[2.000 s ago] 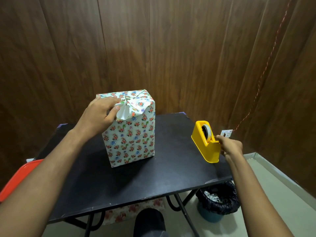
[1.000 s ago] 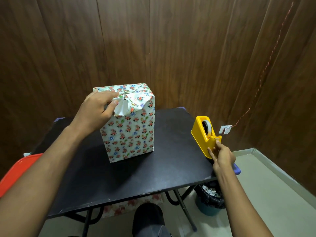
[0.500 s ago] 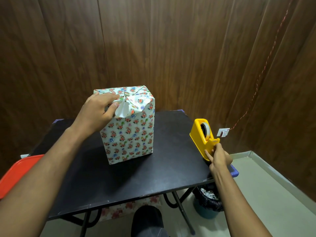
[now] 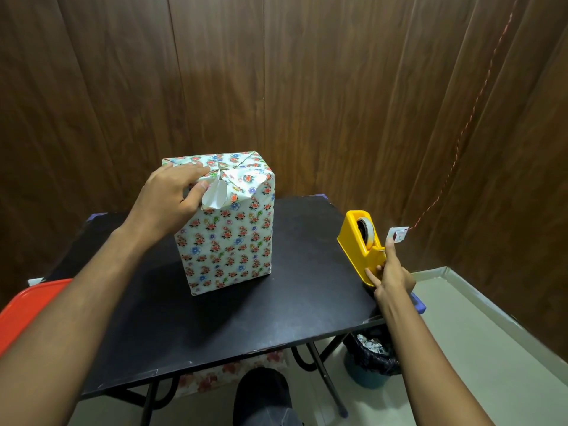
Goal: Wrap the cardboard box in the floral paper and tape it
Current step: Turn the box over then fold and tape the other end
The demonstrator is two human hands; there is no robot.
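left hand presses folded paper flaps flat on box top, fingers straight | right hand at dispenser front, right of frame, fingers touching it; tape pinch cannot tell | box upright mid-table, wrapped | advice: keep flaps pinned, draw tape out, tear cleanly on cutter.

Floral-print box; yellow tape dispenser; black table.

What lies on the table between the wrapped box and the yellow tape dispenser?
Nothing: the head view shows bare black table between the wrapped box and tape dispenser.
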